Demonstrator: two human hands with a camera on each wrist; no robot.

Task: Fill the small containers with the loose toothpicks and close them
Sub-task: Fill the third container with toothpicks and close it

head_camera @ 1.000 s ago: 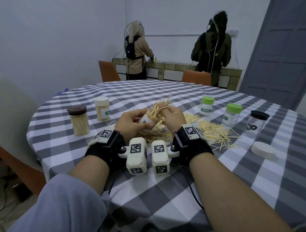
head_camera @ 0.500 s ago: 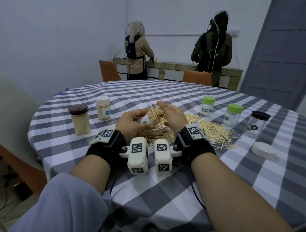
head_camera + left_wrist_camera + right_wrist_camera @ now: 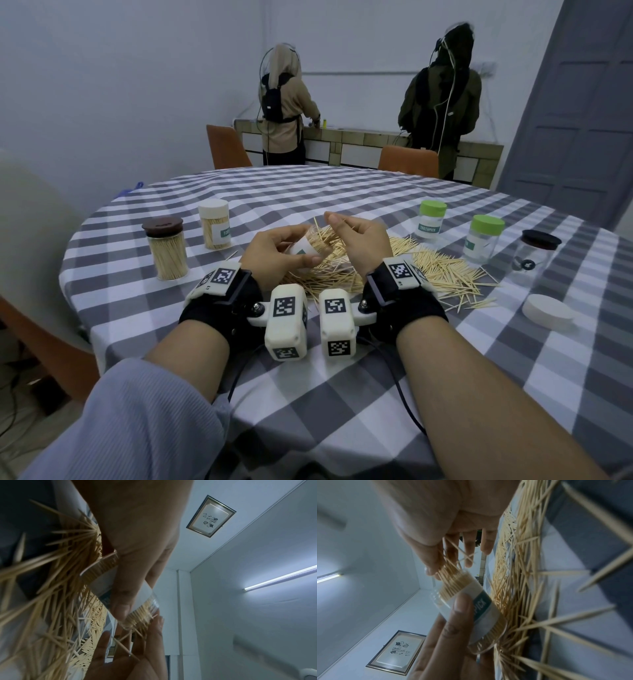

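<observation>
Roughly halfway is where the task is judged to stand. At the 9 o'clock side of the checked surface (image 3: pixel 342 394), a brown-lidded jar (image 3: pixel 166 251) and a white-lidded jar (image 3: pixel 214 224) are seen packed with toothpicks and capped. At the centre, an open container (image 3: pixel 305 247) is gripped by the left hand (image 3: pixel 274 255), its fingers (image 3: pixel 120 597) and thumb curled round the labelled wall; it is tilted with its mouth toward the right hand (image 3: pixel 359 245). It is already crowded with toothpicks, several jutting past the rim. The right hand is held flat against those ends, fingers (image 3: pixel 469 553) straight and slightly spread, nothing being grasped; a tamping or levelling step is judged to be in hand.

Much is left. A broad pile of loose toothpicks (image 3: pixel 438 270) lies beneath and toward 3 o'clock of the hands. Two green-lidded jars (image 3: pixel 431 221) (image 3: pixel 484 238) and a black-lidded jar (image 3: pixel 536 253) stand at 2 to 3 o'clock, capped but apparently without toothpicks. A loose white lid (image 3: pixel 548 311), lying alone at 4 o'clock, is judged to belong to the held container.
</observation>
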